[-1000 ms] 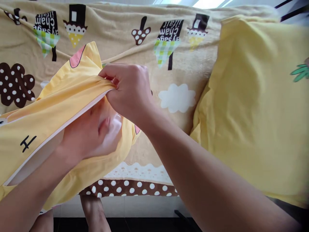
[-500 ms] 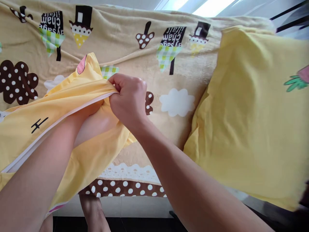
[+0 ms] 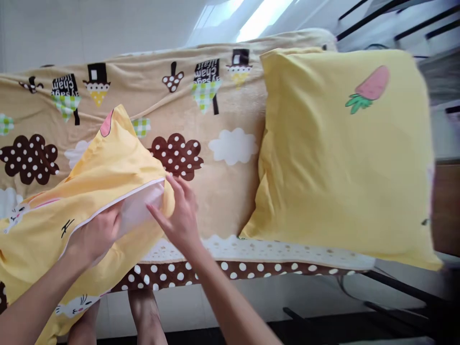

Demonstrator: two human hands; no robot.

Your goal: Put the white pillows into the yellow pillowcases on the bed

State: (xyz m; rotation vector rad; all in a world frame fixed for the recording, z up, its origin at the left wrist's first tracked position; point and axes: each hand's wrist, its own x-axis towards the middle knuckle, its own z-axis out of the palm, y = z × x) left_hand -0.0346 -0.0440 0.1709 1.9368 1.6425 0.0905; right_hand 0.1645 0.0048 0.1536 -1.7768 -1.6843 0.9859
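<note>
A yellow pillowcase (image 3: 132, 158) with printed rabbits lies at the left, its white-edged opening gaping toward me. White fabric (image 3: 142, 206) shows inside. My left hand (image 3: 102, 227) is partly in the opening, fingers curled and their tips hidden; what they hold, if anything, cannot be made out. At the right end of the opening is my right hand (image 3: 181, 208), its thumb apart from the fingers. Its fingertips touch the corner of the opening, while the thumb lies before the white fabric.
A yellow pillow (image 3: 345, 158) with a carrot print rests at the right on a beige patterned blanket (image 3: 230, 191). Black metal bars (image 3: 373, 19) stand at the far right. My bare legs (image 3: 145, 314) show below the polka-dot blanket edge.
My left hand has drawn back from deep inside the pillowcase. My right hand has loosened its grip on the opening's edge and spread its fingers. The view has shifted right.
</note>
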